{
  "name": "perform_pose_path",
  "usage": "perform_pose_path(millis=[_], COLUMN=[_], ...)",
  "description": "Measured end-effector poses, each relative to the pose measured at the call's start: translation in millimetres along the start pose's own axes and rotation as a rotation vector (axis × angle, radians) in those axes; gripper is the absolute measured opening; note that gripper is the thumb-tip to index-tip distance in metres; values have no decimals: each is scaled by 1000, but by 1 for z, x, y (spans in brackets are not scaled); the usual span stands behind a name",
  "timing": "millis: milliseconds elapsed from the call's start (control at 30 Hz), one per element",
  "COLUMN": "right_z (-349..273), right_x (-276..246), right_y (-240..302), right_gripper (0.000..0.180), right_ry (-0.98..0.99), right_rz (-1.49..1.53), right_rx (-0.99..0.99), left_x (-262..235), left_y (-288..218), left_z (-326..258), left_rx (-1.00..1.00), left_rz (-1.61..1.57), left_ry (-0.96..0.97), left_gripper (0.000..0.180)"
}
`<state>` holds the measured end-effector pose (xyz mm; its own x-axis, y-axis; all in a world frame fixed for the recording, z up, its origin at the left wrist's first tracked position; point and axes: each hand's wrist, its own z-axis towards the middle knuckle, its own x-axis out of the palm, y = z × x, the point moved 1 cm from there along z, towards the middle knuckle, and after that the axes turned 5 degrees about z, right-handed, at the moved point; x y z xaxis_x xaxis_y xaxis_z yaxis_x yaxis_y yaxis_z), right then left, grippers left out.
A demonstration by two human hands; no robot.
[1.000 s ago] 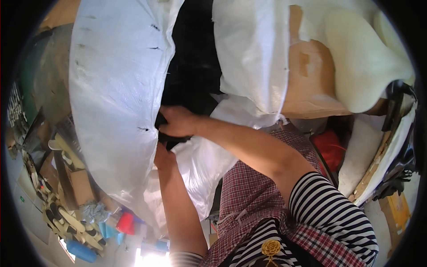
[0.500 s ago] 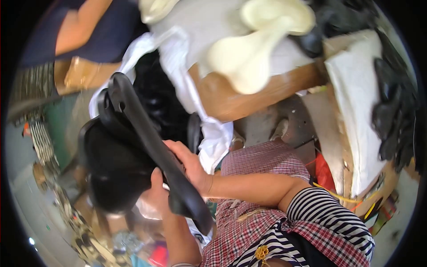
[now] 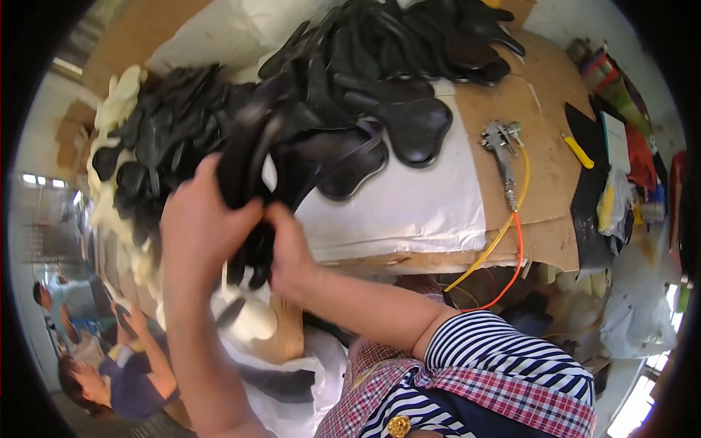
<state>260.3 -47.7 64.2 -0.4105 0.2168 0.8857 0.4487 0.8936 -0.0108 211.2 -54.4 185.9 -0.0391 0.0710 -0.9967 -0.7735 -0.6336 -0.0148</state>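
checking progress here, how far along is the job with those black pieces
Done: many black pieces already lie heaped on the white sheet. In hand: left hand and right hand both grip a bundle of black pieces at the table edge. How much is left cannot be told.

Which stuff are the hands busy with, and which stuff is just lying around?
In hand:
- bundle of black saddle-shaped pieces, gripped by the left hand and right hand
- pile of black pieces on the white sheet

Lying about:
- spray gun with yellow hose
- yellow-handled tool
- cream foam shapes
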Motion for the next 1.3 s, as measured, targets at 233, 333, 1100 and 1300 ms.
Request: perform_pose_path(millis=[233, 333, 1100, 1300], right_z=[93, 129, 61, -50], right_x=[78, 87, -74, -256], right_y=[208, 293, -29, -264], right_gripper=[82, 92, 37, 35], right_ry=[219, 243, 858, 1252], right_rz=[150, -71, -1573, -1569], right_rx=[-198, -367, 702, 1623], left_x=[-29, 24, 257, 339], left_y=[-57, -46, 213, 212], left_z=[153, 161, -476, -604], left_rx=[236, 170, -1900, -2203], left_rz=[-491, -587, -1008, -1197], left_ry=[-250, -137, -246, -358], left_gripper=[67, 70, 37, 36])
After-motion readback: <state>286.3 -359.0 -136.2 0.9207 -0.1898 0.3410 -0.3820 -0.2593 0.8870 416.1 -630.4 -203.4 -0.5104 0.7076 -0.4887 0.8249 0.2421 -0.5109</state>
